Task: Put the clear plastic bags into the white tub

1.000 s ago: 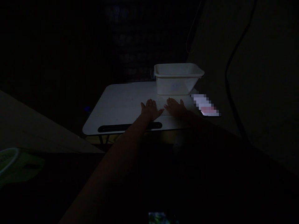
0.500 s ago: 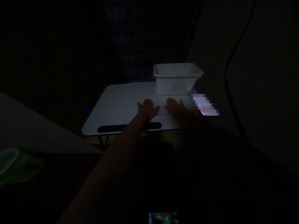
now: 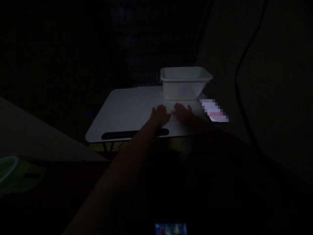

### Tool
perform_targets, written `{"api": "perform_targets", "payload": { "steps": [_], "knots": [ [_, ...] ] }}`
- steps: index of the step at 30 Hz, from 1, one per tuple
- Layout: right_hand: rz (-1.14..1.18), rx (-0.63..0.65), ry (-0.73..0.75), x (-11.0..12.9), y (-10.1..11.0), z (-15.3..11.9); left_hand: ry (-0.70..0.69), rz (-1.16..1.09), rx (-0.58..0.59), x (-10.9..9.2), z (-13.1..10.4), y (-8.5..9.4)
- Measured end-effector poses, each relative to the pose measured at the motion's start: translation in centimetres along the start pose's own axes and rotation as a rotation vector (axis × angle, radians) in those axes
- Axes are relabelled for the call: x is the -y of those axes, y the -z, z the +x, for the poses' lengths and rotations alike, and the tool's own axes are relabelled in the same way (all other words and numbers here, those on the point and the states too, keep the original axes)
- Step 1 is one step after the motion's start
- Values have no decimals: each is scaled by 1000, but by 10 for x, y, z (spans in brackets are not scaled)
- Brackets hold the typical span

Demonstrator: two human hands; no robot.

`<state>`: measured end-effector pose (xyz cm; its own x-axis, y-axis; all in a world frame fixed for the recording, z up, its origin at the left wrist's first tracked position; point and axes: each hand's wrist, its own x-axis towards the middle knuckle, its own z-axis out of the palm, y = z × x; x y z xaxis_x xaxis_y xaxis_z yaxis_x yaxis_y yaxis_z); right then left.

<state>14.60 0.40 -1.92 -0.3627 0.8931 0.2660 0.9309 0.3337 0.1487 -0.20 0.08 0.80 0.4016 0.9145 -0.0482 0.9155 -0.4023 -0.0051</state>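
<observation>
My left hand (image 3: 159, 115) lies flat, fingers stretched forward, towards the front of a white folding table (image 3: 122, 107). Close beside it my right hand (image 3: 183, 113) is also flat, its thumb and fingers spread. Under and between the two hands is a faint pale patch (image 3: 171, 118), perhaps a thin sheet; the dim light hides its kind. Just beyond the fingertips stands a white plastic tub (image 3: 179, 90). To the right of my right hand a lit phone (image 3: 215, 111) rests at the table's edge, its screen blurred out.
A black slot (image 3: 117, 134) runs along the table's front edge. A green basket (image 3: 22, 176) sits at the lower left. On the right a dark cable (image 3: 237, 81) hangs along the wall. Another lit screen (image 3: 171, 229) shows at the bottom. The surroundings are very dark.
My left hand has slid to the right, closer to my right hand, still flat on the table. The right hand has hardly moved.
</observation>
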Motion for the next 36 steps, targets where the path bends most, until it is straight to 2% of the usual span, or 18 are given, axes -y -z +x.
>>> {"api": "perform_targets", "payload": {
  "steps": [5,9,13,19,26,36],
  "knots": [
    [24,-27,-39,3,0,0,87,-2,27,5,-2,2],
    [24,-26,-14,2,1,0,116,18,19,6,-1,2],
    [70,23,-17,3,13,7,119,16,28,6,0,1],
    [163,27,-50,19,28,15,127,37,20,5,0,0],
    [159,69,31,29,16,12,136,28,31,4,-2,2],
    [13,44,63,8,2,6,127,32,15,4,-1,0]
  ]
}}
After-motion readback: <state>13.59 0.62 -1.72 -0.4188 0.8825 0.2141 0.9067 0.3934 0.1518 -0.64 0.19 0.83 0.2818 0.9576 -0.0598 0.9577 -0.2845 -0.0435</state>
